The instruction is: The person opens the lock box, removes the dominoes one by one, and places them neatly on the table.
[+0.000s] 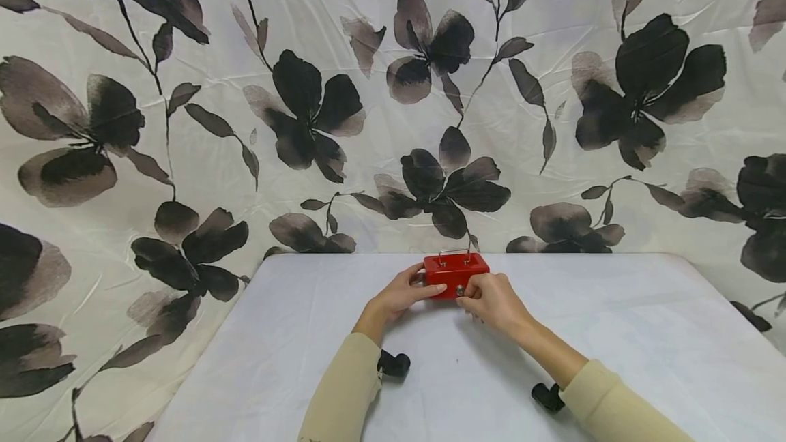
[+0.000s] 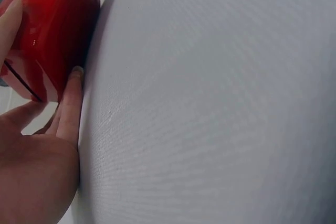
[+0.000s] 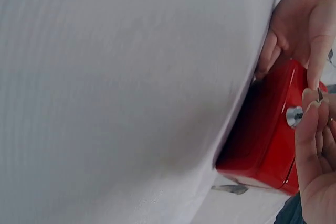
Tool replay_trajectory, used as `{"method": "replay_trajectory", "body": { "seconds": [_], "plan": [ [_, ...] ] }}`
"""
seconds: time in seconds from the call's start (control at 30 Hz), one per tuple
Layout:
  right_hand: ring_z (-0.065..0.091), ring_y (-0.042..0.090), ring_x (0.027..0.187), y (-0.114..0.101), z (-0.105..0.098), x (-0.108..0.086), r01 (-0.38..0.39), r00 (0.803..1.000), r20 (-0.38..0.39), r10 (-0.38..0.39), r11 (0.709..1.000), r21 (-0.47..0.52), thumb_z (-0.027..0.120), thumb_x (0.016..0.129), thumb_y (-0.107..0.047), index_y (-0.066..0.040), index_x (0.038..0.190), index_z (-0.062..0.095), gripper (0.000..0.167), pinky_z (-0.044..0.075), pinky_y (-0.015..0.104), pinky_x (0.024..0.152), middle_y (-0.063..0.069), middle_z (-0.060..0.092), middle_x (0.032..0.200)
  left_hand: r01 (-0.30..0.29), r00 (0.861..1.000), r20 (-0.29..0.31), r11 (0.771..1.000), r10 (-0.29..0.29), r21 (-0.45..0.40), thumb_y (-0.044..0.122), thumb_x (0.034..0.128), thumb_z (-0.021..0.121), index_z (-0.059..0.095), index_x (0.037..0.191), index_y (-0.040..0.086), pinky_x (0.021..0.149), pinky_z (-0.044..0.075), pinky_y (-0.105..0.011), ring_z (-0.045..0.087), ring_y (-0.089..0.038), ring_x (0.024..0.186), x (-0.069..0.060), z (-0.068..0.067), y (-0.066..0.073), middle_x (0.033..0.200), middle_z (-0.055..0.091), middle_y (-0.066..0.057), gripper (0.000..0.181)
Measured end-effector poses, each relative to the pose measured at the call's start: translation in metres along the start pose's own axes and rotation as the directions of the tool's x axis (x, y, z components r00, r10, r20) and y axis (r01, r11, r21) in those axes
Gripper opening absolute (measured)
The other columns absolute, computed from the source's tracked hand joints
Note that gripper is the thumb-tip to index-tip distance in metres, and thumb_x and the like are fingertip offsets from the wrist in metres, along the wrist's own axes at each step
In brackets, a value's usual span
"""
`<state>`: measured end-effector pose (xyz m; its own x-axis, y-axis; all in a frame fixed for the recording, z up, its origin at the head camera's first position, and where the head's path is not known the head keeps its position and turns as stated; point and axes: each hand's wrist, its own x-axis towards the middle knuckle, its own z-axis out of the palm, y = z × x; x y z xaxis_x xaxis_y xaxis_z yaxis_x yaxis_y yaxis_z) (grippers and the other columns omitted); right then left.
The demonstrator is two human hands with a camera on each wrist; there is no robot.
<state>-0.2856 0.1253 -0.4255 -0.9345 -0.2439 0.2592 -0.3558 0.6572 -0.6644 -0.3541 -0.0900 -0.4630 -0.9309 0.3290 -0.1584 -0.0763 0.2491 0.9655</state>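
A small red metal cash box (image 1: 443, 276) stands near the far edge of the table, its wire handle (image 1: 454, 251) raised on the lid. My left hand (image 1: 400, 294) holds the box at its left end, with the thumb on the front face and other fingers at the side and low edge. My right hand (image 1: 496, 302) is in front of the box's right part. Thumb and fingertips pinch a small metal key (image 3: 320, 94), mostly hidden by the fingers. Close by these fingertips is the round silver lock (image 3: 294, 116), and the key appears apart from it.
A white cloth covers the table (image 1: 457, 387). Behind its far edge hangs a floral-patterned sheet (image 1: 381, 121). Black wrist-worn devices show at the left sleeve (image 1: 338, 391) and the right sleeve (image 1: 614, 394).
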Motion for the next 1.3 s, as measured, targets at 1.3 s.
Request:
{"method": "replay_trajectory", "body": {
  "seconds": [1.3],
  "plan": [
    [0.061,0.015,0.061,0.024,-0.014,0.0,0.055,0.987,0.136,-0.081,0.982,0.183,0.079,0.09,-0.01,-0.003,0.094,0.077,0.009,0.056,0.027,0.059,0.006,0.073,0.08,0.015,1.0,-0.007,1.0,-0.015,-0.008,0.042,0.0834,0.084,0.033,0.16,0.012,0.115,0.036,-0.059,0.035,-0.039,0.145,0.004,-0.001,-0.004,0.16,0.038,-0.017,0.097]
  ]
}}
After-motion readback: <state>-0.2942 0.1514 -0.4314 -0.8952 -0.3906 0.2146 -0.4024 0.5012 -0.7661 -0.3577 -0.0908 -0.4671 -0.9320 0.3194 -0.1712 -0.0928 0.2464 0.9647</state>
